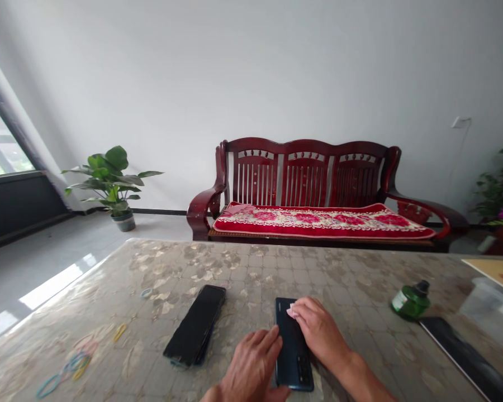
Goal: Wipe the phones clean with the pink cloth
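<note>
The room has a pale wall, with a dark red wooden bench (305,176) set against it; a red floral cushion (324,221) covers the seat. A potted plant (117,190) stands on the floor left of the bench. In front, from where I stand, is a table (335,279) with a patterned cover.

The dark blue phone (288,349) lies flat near the table's front, back face up, camera module at the end nearer the person. The left hand (254,360) is open, palm down, fingers extended and close together; its fingertips rest on the phone's left side. The right hand (321,332) is closed, pinching a small pale pink cloth (292,311) against the back, toward the far end.

Left of these, a black phone (196,324) lies screen up, slightly offset over another dark item. Further left are colored loops (69,368) and, apart from them, a yellow loop (119,333). To the right, a green bottle (411,301) with a black cap is positioned beside the far end of a long black object (469,357).
</note>
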Tool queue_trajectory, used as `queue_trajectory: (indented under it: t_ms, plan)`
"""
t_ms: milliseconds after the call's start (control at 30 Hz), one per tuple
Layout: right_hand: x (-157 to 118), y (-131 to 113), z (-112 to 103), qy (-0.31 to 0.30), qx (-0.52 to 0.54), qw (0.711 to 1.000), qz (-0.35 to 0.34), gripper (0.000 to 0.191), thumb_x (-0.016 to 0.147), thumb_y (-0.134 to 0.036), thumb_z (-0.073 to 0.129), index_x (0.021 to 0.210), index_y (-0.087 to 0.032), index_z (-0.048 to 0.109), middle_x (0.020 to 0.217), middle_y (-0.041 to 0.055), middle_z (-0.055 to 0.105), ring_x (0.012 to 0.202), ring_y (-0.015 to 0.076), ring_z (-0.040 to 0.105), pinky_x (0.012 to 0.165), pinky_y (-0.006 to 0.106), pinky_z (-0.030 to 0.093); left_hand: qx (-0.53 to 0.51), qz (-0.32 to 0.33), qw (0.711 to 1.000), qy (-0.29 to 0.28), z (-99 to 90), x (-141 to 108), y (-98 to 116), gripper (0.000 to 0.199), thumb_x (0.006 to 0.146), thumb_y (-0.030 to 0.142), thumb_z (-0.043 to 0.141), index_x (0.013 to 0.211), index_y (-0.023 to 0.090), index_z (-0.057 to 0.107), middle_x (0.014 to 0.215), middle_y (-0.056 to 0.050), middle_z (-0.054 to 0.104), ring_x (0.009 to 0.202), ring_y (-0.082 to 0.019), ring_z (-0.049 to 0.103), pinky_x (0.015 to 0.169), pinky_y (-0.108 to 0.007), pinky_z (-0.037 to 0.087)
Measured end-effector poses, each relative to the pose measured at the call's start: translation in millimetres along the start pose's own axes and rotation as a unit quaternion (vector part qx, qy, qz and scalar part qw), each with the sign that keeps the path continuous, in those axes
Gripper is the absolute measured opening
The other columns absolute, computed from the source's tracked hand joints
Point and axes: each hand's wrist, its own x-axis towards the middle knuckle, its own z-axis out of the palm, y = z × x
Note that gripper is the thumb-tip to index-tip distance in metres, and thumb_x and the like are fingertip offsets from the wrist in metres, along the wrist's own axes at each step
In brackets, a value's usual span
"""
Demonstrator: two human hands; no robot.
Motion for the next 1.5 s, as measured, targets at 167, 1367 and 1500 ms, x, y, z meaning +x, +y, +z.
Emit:
queue_trajectory:
  t_ms: [167,1367,1500]
  plan:
    - [16,3,1,0.0,-0.009,1.0,0.02,0.028,0.097,-0.014,0.043,0.09,-0.022,0.068,0.092,0.0047,0.067,0.091,0.019,0.063,0.084,0.031,0.05,-0.011,-0.011,1.0,0.0,-1.8,0,3,0.061,0.073,0.048,0.07,0.123,0.015,0.06,0.133,-0.014,0.061,0.107,-0.031,0.063,0.093,-0.042,0.053]
    - [33,-21,12,-0.07,-0.025,0.997,-0.025,0.022,0.096,-0.01,0.051,0.087,-0.021,0.069,0.091,0.003,0.066,0.092,0.018,0.059,0.085,0.029,0.047,-0.05,-0.046,0.997,-0.042,-7.5,-2,6,0.065,0.077,0.05,0.072,0.129,0.015,0.057,0.135,-0.013,0.058,0.114,-0.031,0.059,0.099,-0.043,0.048]
    - [12,-28,4,-0.095,-0.006,0.994,-0.062,0.022,0.096,-0.01,0.051,0.09,-0.023,0.068,0.095,0.001,0.067,0.094,0.0168,0.058,0.086,0.027,0.046,-0.064,-0.056,0.996,-0.031,-5.6,-1,7,0.059,0.075,0.048,0.074,0.124,0.018,0.059,0.127,-0.01,0.063,0.108,-0.029,0.06,0.096,-0.041,0.049]
